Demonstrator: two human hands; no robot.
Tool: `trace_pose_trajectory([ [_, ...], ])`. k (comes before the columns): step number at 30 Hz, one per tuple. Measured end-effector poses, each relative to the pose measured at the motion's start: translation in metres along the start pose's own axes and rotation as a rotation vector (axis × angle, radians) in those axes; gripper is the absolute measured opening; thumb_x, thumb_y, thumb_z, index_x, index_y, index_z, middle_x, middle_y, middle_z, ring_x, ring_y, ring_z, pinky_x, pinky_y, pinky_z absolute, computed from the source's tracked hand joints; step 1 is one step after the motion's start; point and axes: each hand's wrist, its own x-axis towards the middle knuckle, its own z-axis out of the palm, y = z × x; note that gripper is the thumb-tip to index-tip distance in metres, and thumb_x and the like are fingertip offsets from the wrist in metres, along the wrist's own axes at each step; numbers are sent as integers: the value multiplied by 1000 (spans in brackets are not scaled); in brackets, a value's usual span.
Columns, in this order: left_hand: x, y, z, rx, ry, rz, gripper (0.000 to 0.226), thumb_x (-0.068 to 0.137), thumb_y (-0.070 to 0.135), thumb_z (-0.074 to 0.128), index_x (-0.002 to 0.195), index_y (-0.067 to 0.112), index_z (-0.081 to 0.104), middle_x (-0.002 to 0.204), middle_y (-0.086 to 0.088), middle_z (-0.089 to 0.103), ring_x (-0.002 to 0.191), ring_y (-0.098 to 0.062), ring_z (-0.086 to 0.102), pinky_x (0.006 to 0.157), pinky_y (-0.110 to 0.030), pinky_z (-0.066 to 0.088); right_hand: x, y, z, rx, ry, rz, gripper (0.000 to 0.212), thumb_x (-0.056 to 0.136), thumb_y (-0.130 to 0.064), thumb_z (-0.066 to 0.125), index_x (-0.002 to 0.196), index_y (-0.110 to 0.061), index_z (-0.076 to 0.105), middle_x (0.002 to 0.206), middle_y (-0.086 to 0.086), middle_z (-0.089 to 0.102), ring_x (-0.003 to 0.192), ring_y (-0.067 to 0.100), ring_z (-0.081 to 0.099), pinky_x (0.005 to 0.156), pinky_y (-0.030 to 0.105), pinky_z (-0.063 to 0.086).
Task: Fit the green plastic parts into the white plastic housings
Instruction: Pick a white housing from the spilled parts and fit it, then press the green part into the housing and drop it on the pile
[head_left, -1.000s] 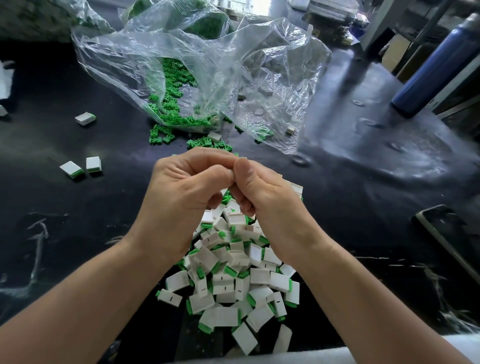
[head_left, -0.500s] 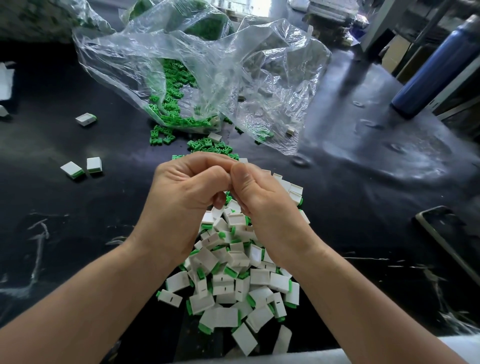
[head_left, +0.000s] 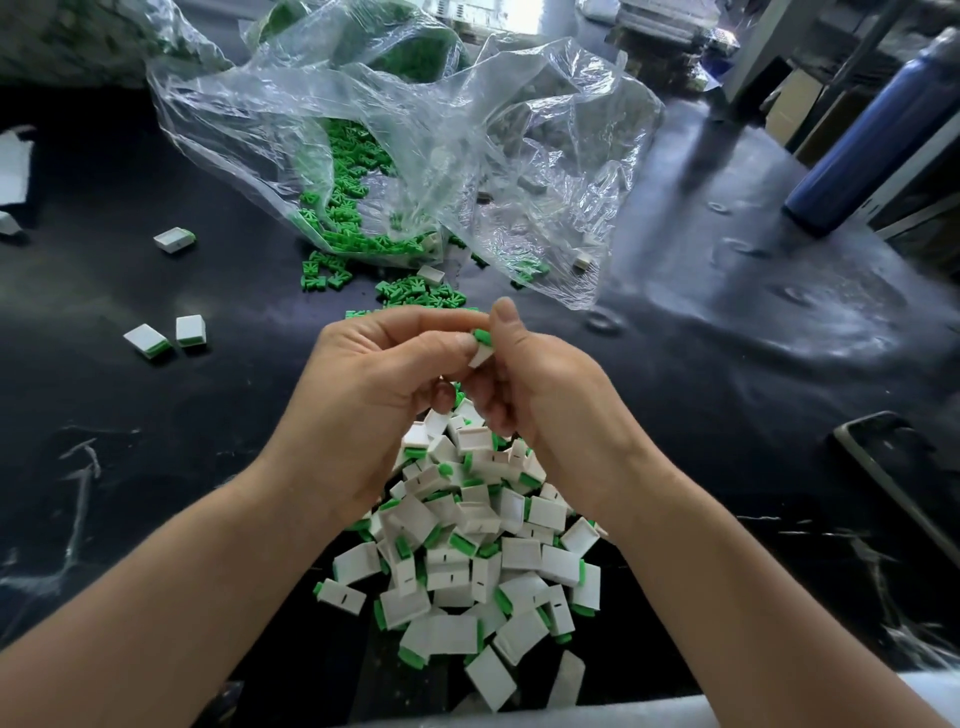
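The left hand (head_left: 374, 400) and right hand (head_left: 550, 400) meet above the black table (head_left: 156, 441), their curled fingers (head_left: 441, 345) gripping one white housing (head_left: 480, 357) between them. The right thumb lies against the green part (head_left: 482, 336) showing at the housing's upper end. Directly below the fingers lies a pile of assembled housings (head_left: 467, 561). Beyond the fingers, loose green parts (head_left: 415, 291) spill from a clear plastic bag (head_left: 415, 130).
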Motion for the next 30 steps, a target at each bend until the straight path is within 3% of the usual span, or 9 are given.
trace_pose_trajectory([
  [4, 0, 1, -2, 4, 2, -39, 24, 64, 14, 60, 84, 6, 72, 71, -9, 70, 59, -16, 58, 48, -17, 41, 4, 0, -10, 23, -24, 78, 47, 98, -41, 30, 78, -9, 60, 61, 0, 50, 54, 10, 39, 50, 21, 30],
  [7, 0, 1, -1, 31, 22, -61, 21, 64, 16, 61, 79, 11, 75, 65, -6, 68, 52, -10, 53, 45, -16, 40, 6, 0, -11, -38, -12, 93, 49, 98, -40, 31, 80, -7, 62, 69, 8, 55, 54, 10, 41, 49, 18, 32],
  [9, 2, 0, -3, 57, 60, -70, 18, 62, 19, 63, 74, 15, 76, 54, -1, 59, 44, -7, 44, 43, -17, 37, 7, -2, -13, -95, 32, 71, 50, 98, -37, 33, 71, -9, 63, 59, 3, 56, 47, 5, 42, 46, 13, 34],
  [13, 4, 6, -9, 126, 64, -72, 14, 56, 21, 66, 66, 15, 74, 47, 1, 48, 38, -5, 36, 38, -14, 31, 14, -2, -32, -286, 283, 7, 37, 95, -34, 46, 68, -16, 62, 53, -10, 52, 42, -4, 44, 51, 14, 37],
  [16, 1, 9, -9, 219, -9, -74, 21, 52, 33, 67, 57, 13, 71, 52, -7, 49, 38, -6, 33, 37, -13, 26, 22, 4, -52, -473, 490, -37, 26, 92, -32, 54, 69, -23, 61, 56, -16, 54, 54, -1, 49, 64, 24, 43],
  [18, -2, 9, -6, 284, -56, -83, 32, 53, 43, 64, 54, 11, 70, 48, -4, 53, 38, -5, 36, 37, -12, 27, 25, 9, -57, -594, 545, -43, 19, 90, -31, 57, 72, -25, 62, 62, -14, 55, 63, 5, 50, 66, 25, 42],
  [21, -2, 9, -3, 328, -31, -61, 36, 57, 45, 61, 54, 10, 70, 44, 1, 55, 41, -3, 42, 38, -9, 28, 29, 17, -57, -789, 522, -24, 13, 88, -27, 59, 92, -24, 70, 83, -6, 63, 86, 14, 58, 81, 27, 45],
  [24, 0, 10, -6, 306, 48, -58, 35, 58, 45, 60, 56, 12, 71, 44, 4, 53, 40, -5, 37, 36, -11, 25, 33, 21, -52, -987, 441, 10, 30, 89, -28, 58, 117, -21, 64, 116, 3, 58, 117, 21, 46, 104, 33, 33],
  [30, 4, 9, -10, 218, 164, -49, 21, 71, 29, 65, 57, 13, 69, 46, 4, 54, 33, -3, 29, 33, -10, 23, 34, 26, -47, -1141, 345, 3, 30, 88, -28, 60, 117, -21, 63, 122, 3, 53, 119, 22, 40, 100, 36, 27],
])
